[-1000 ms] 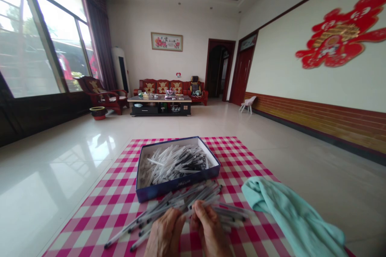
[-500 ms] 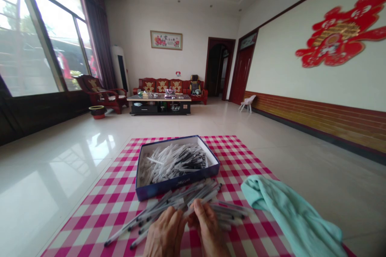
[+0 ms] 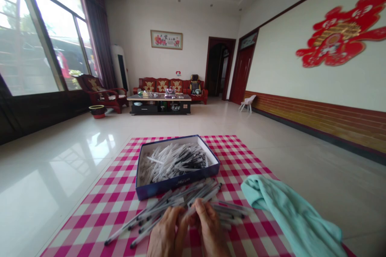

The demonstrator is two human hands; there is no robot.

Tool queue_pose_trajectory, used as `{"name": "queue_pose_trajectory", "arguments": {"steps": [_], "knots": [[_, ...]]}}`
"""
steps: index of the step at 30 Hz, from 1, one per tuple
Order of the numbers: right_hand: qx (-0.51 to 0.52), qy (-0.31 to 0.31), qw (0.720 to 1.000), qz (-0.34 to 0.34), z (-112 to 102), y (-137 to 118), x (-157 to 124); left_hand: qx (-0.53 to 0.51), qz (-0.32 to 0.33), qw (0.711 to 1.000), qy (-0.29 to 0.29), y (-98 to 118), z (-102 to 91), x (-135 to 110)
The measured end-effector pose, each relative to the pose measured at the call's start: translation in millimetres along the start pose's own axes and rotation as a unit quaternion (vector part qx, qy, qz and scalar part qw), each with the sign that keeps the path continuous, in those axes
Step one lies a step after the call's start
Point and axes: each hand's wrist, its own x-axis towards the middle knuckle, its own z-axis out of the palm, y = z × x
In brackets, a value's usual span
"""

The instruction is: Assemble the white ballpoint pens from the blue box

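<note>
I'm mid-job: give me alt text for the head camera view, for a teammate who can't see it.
The left hand and right hand meet on a loose heap of pens lying on a pink-and-white checked cloth. Just behind the heap sits an open blue box holding more pens, and a teal towel lies to the right.

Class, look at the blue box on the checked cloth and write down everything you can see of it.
The blue box is shallow, rectangular, open-topped, cardboard by its look: dark blue outside with pale lettering on the near wall, white inside. It lies flat, slightly askew, on the checked cloth, holding a jumble of clear pens. More loose pens are heaped at its near wall. The left hand and right hand, on those pens, are apart from it.
</note>
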Motion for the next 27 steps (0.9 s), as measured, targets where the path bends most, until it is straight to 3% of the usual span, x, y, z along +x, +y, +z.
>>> {"name": "queue_pose_trajectory", "arguments": {"steps": [3, 6, 9, 11, 12, 14, 16, 17, 18, 19, 22, 23, 25, 27], "knots": [[0.001, -0.006, 1.0, 0.005, 0, 1, 0, 0.116, 0.132, 0.984, 0.015, -5, 0.6, -3], [-0.012, -0.014, 1.0, 0.001, 0, 2, 0, 0.146, 0.145, 0.978, 0.014, -3, 4.2, -3], [-0.027, 0.0, 1.0, -0.001, 0, 2, 1, 0.044, 0.046, 0.998, -0.005, 4, 4.1, 1], [-0.038, 0.001, 0.999, -0.002, 0, 1, 0, -0.09, -0.09, 0.989, -0.069, 8, 0.6, 4], [-0.043, 0.0, 0.999, -0.004, 1, 1, 0, -0.168, -0.175, 0.964, -0.11, 9, -1.7, 5], [-0.047, -0.007, 0.999, -0.003, 1, 0, -2, -0.317, -0.336, 0.868, -0.182, 8, -5.4, 7], [-0.044, -0.012, 0.999, 0.004, 2, -2, -3, -0.416, -0.423, 0.776, -0.214, 5, -6.7, 7], [-0.042, -0.012, 0.999, 0.004, 2, -3, -4, -0.437, -0.433, 0.757, -0.219, 4, -6.4, 7], [-0.043, -0.011, 0.999, 0.001, 3, -4, -4, -0.439, -0.424, 0.76, -0.223, 4, -5.8, 7], [-0.045, -0.008, 0.999, -0.003, 3, -6, -4, -0.422, -0.4, 0.782, -0.223, 5, -5.2, 6], [-0.039, -0.011, 0.999, -0.004, 3, -12, -4, -0.313, -0.28, 0.89, -0.175, 14, -4.9, 5], [-0.036, -0.016, 0.999, -0.001, 3, -14, -5, -0.292, -0.242, 0.914, -0.146, 17, -4.9, 5], [-0.037, -0.016, 0.999, -0.001, 4, -16, -6, -0.3, -0.198, 0.928, -0.1, 22, -3.0, 3], [-0.008, -0.008, 1.0, 0.017, 6, -17, -9, -0.331, -0.197, 0.919, -0.086, 23, 4.3, -1]]}}
